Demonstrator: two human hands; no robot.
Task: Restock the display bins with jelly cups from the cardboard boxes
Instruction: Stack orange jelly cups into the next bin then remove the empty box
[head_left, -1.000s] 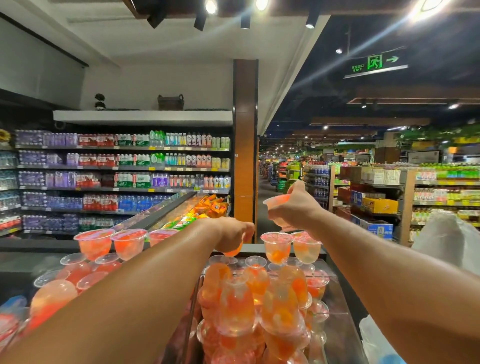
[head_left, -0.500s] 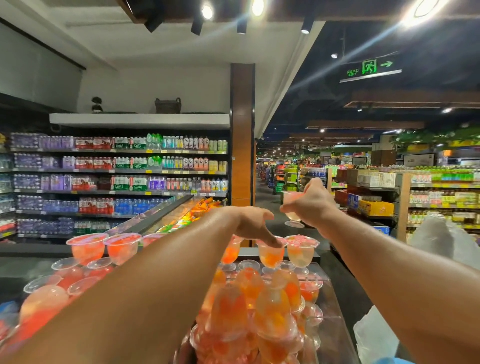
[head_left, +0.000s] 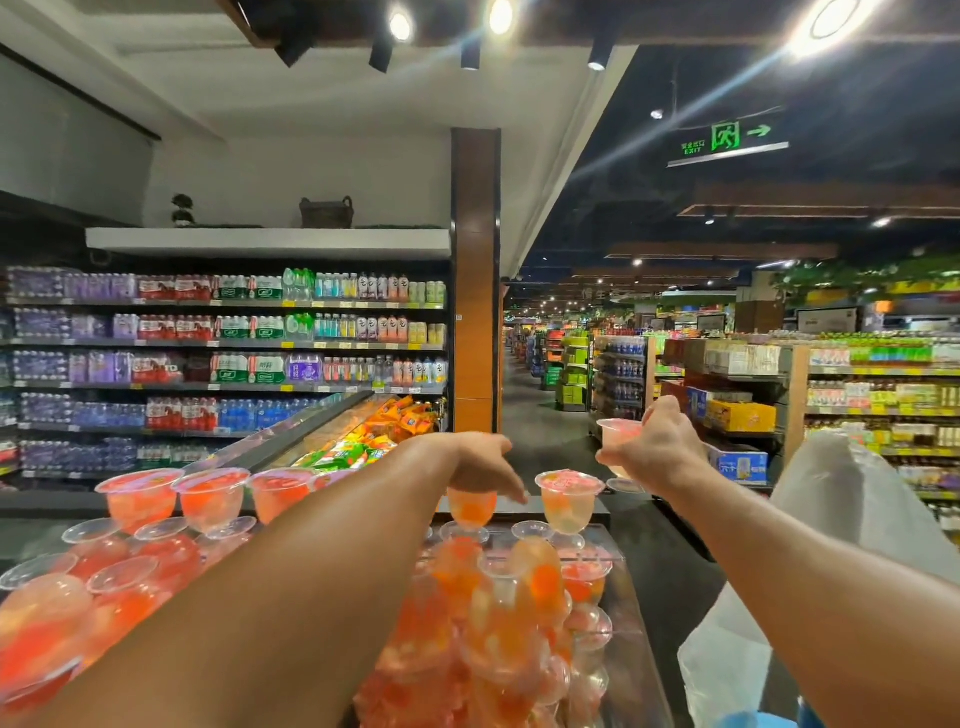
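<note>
We see the left hand (head_left: 480, 465) resting palm down on an orange jelly cup (head_left: 471, 506) atop the heaped pile (head_left: 483, 613) in the display bin (head_left: 631, 603), fingers spread loosely over its lid. The right hand (head_left: 657, 449) grips a pale jelly cup (head_left: 618, 434) held up beyond the pile, beside another pale cup (head_left: 569, 501) standing on top.

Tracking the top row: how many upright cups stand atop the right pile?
2: an orange cup under the left hand, a pale cup right of it. The right hand holds a third cup off the pile. The left arm may hide others.
</note>
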